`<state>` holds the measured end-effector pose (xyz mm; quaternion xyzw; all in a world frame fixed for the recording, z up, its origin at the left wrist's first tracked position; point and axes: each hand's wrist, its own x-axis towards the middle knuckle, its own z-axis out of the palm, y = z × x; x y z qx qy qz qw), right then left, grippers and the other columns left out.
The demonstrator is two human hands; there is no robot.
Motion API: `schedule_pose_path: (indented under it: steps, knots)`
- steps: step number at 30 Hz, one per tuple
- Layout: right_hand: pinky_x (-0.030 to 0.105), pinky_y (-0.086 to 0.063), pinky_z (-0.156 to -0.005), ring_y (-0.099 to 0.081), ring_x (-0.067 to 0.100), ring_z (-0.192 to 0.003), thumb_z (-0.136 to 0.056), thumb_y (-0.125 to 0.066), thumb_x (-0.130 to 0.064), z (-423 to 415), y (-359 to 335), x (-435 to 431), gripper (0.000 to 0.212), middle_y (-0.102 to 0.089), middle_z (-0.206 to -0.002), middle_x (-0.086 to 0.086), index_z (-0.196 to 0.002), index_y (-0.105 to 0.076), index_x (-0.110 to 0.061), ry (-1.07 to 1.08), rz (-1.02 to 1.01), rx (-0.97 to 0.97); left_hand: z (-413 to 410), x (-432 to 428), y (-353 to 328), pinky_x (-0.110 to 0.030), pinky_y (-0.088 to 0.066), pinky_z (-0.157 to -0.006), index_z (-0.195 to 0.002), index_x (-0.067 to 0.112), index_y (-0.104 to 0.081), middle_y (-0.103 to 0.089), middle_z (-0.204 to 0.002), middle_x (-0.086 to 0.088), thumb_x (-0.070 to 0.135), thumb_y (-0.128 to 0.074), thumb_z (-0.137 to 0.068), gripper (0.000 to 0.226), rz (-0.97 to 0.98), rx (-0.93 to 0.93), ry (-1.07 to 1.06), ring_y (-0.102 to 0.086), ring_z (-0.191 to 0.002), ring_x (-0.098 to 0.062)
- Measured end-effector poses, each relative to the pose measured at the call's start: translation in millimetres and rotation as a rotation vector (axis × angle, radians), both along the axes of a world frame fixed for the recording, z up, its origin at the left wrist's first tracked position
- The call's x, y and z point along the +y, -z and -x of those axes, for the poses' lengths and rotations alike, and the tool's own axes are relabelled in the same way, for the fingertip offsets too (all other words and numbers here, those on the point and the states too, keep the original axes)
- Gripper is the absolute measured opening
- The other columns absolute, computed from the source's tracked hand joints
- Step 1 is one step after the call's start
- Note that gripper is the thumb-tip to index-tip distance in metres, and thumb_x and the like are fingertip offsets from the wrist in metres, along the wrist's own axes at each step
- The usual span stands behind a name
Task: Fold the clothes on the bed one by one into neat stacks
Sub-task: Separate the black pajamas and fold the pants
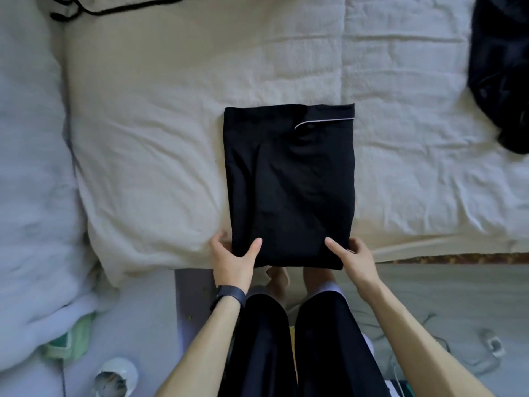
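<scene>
The left hand (pixel 234 255) and right hand (pixel 353 252) are clamped on the near corners of a folded black garment (pixel 289 181), thumbs on top, fingers tucked beneath. The garment is laid flat on the cream bed (pixel 160 116). A dark heap of clothes (pixel 503 70) is seen far right.

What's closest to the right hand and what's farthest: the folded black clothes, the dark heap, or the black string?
1. Folded black clothes: right in front, and the right hand grips their near corner.
2. Dark heap: on the bed's far right side.
3. Black string: far across the bed, at the top left.
</scene>
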<state>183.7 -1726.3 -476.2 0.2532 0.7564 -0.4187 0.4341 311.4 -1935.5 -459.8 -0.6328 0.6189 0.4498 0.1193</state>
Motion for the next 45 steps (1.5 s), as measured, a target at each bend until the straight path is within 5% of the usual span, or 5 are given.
schedule_pose_path:
  steps: [8, 15, 22, 30, 45]
  knots:
    - [0.025, -0.058, -0.076, -0.075, 0.013, -0.094, -0.087, -0.080, -0.022, -0.5, -1.1, 10.9, 0.029, -0.078, -0.104, -0.005, -0.114, -0.069, -0.020, -0.055, 0.218, -0.124, -23.3, -42.9, 17.8, -0.034, -0.049, -0.098, -0.122, 0.008, -0.066, -0.067, -0.118, 0.003, 0.059, -0.078, -0.076, 0.069, -0.372, -0.035, 0.255, -0.063, -0.111, -0.020]
    - [0.037, -0.059, -0.081, -0.073, 0.026, -0.102, -0.093, -0.075, -0.027, -11.4, 3.9, 21.5, 0.030, -0.075, -0.113, 0.007, -0.119, -0.066, -0.016, -0.018, 0.241, -0.032, -29.0, -29.8, 20.4, -0.045, -0.050, -0.105, -0.129, 0.003, -0.063, -0.072, -0.119, -0.007, 0.024, -0.083, -0.081, 0.056, -0.558, 0.161, -0.017, -0.067, -0.112, -0.025]
    - [0.055, -0.059, -0.088, -0.074, 0.022, -0.096, -0.090, -0.074, -0.045, -15.9, 0.4, 40.9, 0.024, -0.078, -0.097, 0.000, -0.098, -0.073, -0.023, -0.150, 0.155, 0.136, -33.6, -18.3, 8.3, -0.034, -0.050, -0.084, -0.100, 0.012, -0.066, -0.069, -0.097, -0.002, 0.043, -0.069, -0.092, 0.033, -0.233, 0.060, 0.304, -0.064, -0.090, -0.020]
    - [0.031, -0.061, -0.084, -0.074, 0.019, -0.098, -0.097, -0.069, -0.021, -16.4, -6.8, 53.7, 0.026, -0.075, -0.110, 0.011, -0.114, -0.070, -0.002, 0.070, 0.298, -0.090, -52.4, 1.3, 8.7, -0.047, -0.053, -0.100, -0.103, 0.020, -0.068, -0.073, -0.114, -0.004, 0.030, -0.072, -0.092, 0.016, -0.403, 0.159, -0.049, -0.067, -0.109, -0.024]
    - [0.031, -0.057, -0.067, -0.070, 0.025, -0.085, -0.101, -0.058, -0.007, -65.1, -71.3, 92.1, 0.023, -0.071, -0.097, 0.013, -0.120, -0.063, 0.006, 0.087, 0.111, -0.165, -101.5, 66.7, -56.8, -0.052, -0.053, -0.098, -0.133, 0.015, -0.056, -0.064, -0.129, -0.009, 0.015, -0.060, -0.099, 0.033, -0.370, 0.054, -0.214, -0.064, -0.112, -0.034]
